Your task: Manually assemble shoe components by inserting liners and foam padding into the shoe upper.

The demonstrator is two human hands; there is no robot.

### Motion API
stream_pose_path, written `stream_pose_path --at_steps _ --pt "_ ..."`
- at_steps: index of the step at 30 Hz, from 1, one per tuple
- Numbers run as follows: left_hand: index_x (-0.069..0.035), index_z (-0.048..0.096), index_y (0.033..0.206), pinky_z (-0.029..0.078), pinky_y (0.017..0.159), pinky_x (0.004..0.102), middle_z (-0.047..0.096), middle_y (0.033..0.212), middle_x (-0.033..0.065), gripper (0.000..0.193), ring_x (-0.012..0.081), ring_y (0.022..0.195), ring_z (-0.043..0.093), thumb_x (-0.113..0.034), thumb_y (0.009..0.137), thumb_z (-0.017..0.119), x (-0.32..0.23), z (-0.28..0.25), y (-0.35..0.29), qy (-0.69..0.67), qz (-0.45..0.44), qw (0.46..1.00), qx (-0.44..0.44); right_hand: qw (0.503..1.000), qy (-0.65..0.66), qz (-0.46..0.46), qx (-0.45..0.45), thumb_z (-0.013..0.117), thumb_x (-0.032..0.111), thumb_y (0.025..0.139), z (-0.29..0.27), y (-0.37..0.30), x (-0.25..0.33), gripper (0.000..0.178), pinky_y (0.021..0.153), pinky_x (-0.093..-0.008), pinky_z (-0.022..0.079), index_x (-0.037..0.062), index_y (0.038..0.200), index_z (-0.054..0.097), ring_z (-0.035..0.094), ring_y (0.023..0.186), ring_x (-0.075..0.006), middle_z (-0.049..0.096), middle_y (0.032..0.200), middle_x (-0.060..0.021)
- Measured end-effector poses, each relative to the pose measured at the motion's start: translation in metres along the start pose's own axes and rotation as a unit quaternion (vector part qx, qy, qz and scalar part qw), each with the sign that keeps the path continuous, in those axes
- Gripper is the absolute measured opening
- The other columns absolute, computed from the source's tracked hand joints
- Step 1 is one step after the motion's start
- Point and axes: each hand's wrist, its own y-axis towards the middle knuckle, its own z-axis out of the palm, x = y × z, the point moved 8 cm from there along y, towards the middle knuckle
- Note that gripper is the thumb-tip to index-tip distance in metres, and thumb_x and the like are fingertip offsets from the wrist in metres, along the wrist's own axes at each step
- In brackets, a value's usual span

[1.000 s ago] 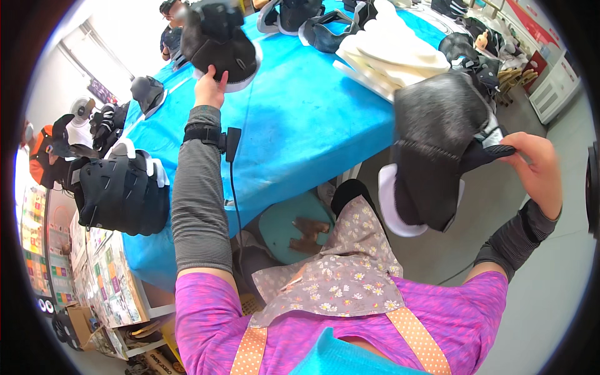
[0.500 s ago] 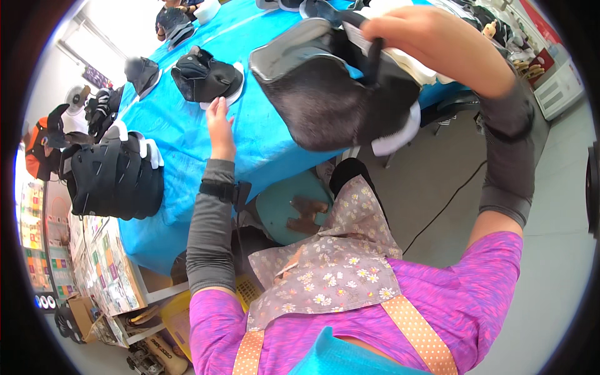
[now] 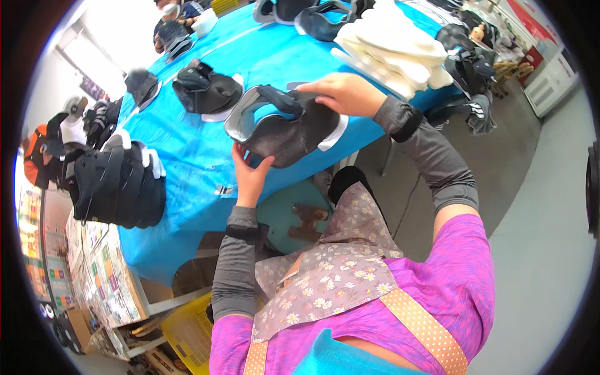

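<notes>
A black shoe upper [image 3: 290,140] with a grey lining lies at the near edge of the blue-covered table, its opening toward the left and a white edge showing at its right end. My left hand [image 3: 251,178] grips its near left side, thumb apart from the fingers, whose tips are partly behind it. From the right, my right hand [image 3: 350,95] holds the top of the same upper near its tongue, fingers stretched over it. Another black shoe upper [image 3: 206,89] with a white edge sits just beyond, to the left.
A blue sheet [image 3: 169,181] covers the table. Stacked black uppers [image 3: 119,187] stand at its left edge, and stacked white foam-like pieces [image 3: 397,47] lie at the far right. Below are a teal stool [image 3: 281,215] and a yellow basket [image 3: 190,331]. Another person [image 3: 178,12] sits across the table.
The black upper, raised close in my right hand before, is now lower and nearer the tabletop. My left hand has left the other upper and come onto this one.
</notes>
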Motion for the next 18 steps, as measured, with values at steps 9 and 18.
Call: stream_pose_path --at_steps 9,18 --pt "-0.005 0.003 0.148 0.027 0.108 0.0397 0.02 0.149 0.0191 0.088 0.03 0.133 0.031 -0.027 0.089 0.064 -0.003 -0.011 0.0 -0.065 0.01 0.995 -0.074 0.876 -0.252 0.272 -0.31 0.066 0.031 0.08 -0.133 -0.082 -0.177 0.045 0.095 -0.0383 0.043 0.0042 0.114 0.059 0.056 0.11 -0.0325 0.061 0.117 -0.0158" --pt "-0.006 0.012 0.148 0.03 0.106 0.0354 0.029 0.144 0.0173 0.068 0.0249 0.129 0.035 -0.02 0.095 0.052 -0.002 0.001 0.006 -0.074 0.0 0.997 -0.03 0.777 -0.123 0.592 -0.176 0.068 0.057 0.073 -0.127 -0.165 -0.3 0.076 0.095 -0.0444 0.044 0.0031 0.125 0.052 0.049 0.121 -0.0327 0.053 0.127 -0.0218"
